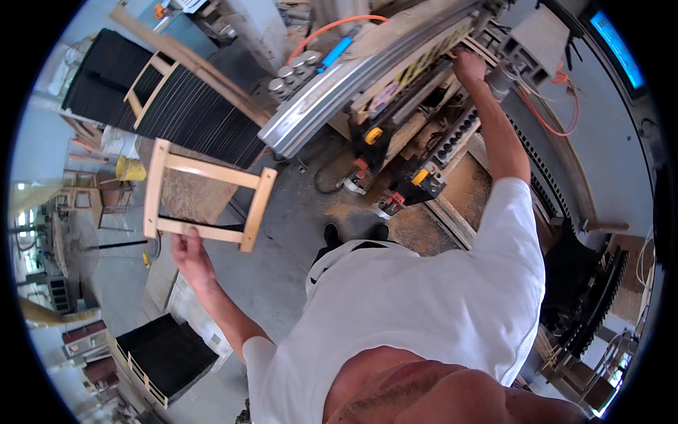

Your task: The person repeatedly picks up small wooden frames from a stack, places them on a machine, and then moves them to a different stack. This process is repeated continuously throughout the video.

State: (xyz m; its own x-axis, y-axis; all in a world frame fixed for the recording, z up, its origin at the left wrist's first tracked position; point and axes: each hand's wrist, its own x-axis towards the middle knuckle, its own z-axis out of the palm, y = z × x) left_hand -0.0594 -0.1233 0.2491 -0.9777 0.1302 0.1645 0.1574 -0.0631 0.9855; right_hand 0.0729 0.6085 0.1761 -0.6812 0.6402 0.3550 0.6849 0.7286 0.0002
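My left hand is closed on the lower rail of a pale wooden frame. Two uprights and two crossrails make up this frame, which is held out to the left above the floor. On the far right, my right arm reaches into a long machine. There my right hand has its fingers curled beside pale wooden strips. What lies between those fingers is too small and partly hidden to tell.
Black conveyor belting stretches at the left, with another wooden frame on it. Clamps with yellow handles jut from the machine's near side. Sawdust covers the floor below. A black-topped stand is at the lower left, a lit screen at the upper right.
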